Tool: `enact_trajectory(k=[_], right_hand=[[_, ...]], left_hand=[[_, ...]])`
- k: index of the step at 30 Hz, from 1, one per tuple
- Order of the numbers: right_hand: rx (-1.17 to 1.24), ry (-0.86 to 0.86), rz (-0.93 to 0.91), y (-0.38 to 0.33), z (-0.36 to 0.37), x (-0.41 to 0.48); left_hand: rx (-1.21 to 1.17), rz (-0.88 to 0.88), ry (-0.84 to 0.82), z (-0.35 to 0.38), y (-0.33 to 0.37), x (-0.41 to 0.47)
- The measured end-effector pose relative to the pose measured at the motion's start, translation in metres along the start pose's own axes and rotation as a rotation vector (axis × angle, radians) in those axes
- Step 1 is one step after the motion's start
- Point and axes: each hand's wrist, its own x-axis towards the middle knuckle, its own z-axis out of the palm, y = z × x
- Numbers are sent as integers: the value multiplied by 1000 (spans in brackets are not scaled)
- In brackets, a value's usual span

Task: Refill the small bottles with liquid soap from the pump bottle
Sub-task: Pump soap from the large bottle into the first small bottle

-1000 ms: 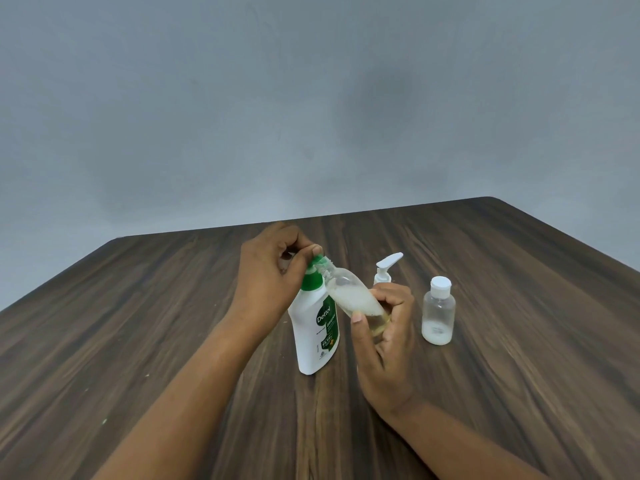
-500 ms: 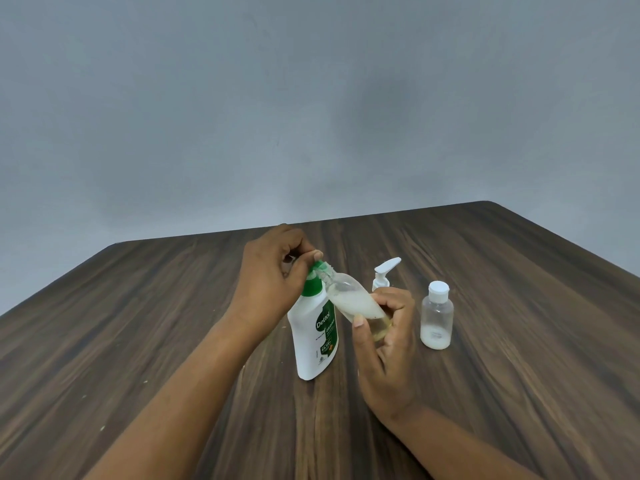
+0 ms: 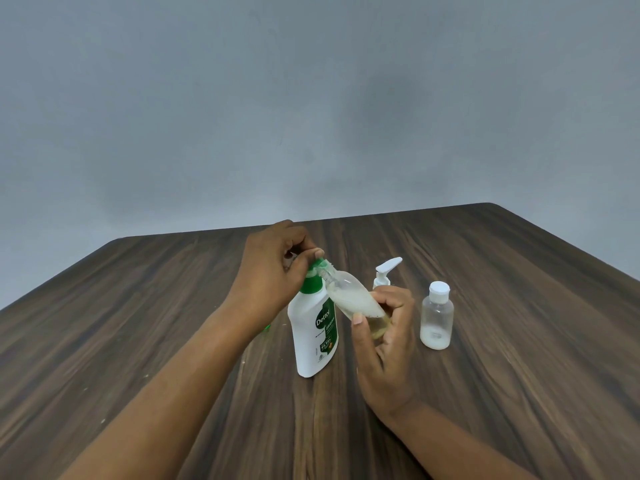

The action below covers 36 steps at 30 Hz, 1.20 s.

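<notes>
Right grip (image 3: pixel 385 348) clasps small bottle (image 3: pixel 349 295) (tilted) | left grip (image 3: pixel 273 271) pinches pump bottle (image 3: pixel 311 344) top

left hand (image 3: pixel 273 271) and right hand (image 3: pixel 384 348) were bare, left forearm (image 3: pixel 180 382) and right forearm (image 3: pixel 450 441) were bare skin right down to the frame bottom, thumbnails (image 3: pixel 357 319) were short and plain

On the table (image 3: pixel 519 358) (midway), pump bottle (image 3: pixel 311 344) left of capped bottle (image 3: pixel 437 318).
</notes>
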Motion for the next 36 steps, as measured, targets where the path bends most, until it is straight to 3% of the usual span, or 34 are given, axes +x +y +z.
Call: enact_trajectory(k=[13, 36], right_hand=[[21, -2, 1, 0, 2, 1], [38, -2, 15, 2, -4, 1]], left_hand=[[0, 39, -67, -8, 0, 11], [-1, 49, -20, 4, 0, -1]])
